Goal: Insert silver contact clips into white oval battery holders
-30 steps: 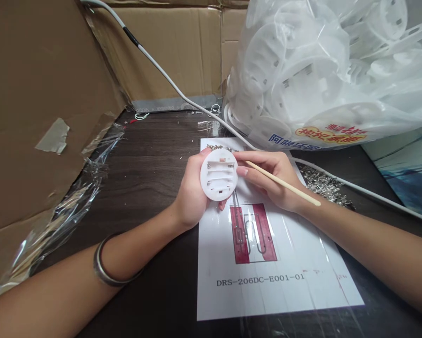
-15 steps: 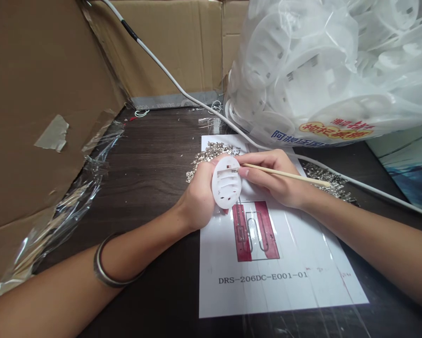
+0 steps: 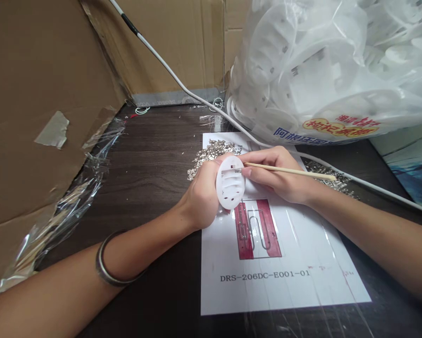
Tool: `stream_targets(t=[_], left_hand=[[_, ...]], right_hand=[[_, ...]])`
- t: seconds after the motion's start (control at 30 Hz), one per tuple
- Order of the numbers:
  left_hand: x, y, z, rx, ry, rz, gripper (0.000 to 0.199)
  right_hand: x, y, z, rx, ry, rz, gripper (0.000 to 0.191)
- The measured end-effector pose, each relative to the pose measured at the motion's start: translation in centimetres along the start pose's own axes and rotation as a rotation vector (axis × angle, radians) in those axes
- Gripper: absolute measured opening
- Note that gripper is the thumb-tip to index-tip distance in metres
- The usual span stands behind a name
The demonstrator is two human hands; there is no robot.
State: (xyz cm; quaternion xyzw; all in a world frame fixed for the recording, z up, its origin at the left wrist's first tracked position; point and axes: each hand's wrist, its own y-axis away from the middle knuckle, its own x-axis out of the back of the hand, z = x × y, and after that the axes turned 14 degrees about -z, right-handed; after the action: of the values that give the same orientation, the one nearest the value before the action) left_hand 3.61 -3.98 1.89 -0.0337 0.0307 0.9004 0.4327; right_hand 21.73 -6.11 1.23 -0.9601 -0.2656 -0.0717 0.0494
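My left hand (image 3: 204, 195) is closed around a white oval plastic part (image 3: 231, 190), which has ribs and small square holes on the side facing me. Between the fingertips of my right hand (image 3: 279, 173) lies a thin wooden stick (image 3: 297, 173), its far end pointing right over the forearm side. The right fingertips touch the part's upper right edge, beside a small metal piece in a slot. Below both hands is a printed sheet (image 3: 267, 291) with a red and white diagram. A pile of small metal pieces (image 3: 212, 152) is behind my left hand.
A clear bag (image 3: 312, 89) full of white plastic parts stands at the back right. A white cable (image 3: 172, 75) crosses the table (image 3: 147, 150) diagonally. More metal pieces (image 3: 332, 180) lie right of my right hand. Cardboard (image 3: 38, 61) walls the left and back.
The view has shifted slightly. Both hands keep their grips on the white part and the stick, and the part appears turned a little.
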Motion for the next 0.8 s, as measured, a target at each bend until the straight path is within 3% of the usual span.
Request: stream_targets(t=[0.8], left_hand=[[0.16, 0.17, -0.71, -0.040, -0.153, 0.035, 0.030]], right_hand=[[-0.19, -0.12, 0.09, -0.006, -0.120, -0.044, 0.030]])
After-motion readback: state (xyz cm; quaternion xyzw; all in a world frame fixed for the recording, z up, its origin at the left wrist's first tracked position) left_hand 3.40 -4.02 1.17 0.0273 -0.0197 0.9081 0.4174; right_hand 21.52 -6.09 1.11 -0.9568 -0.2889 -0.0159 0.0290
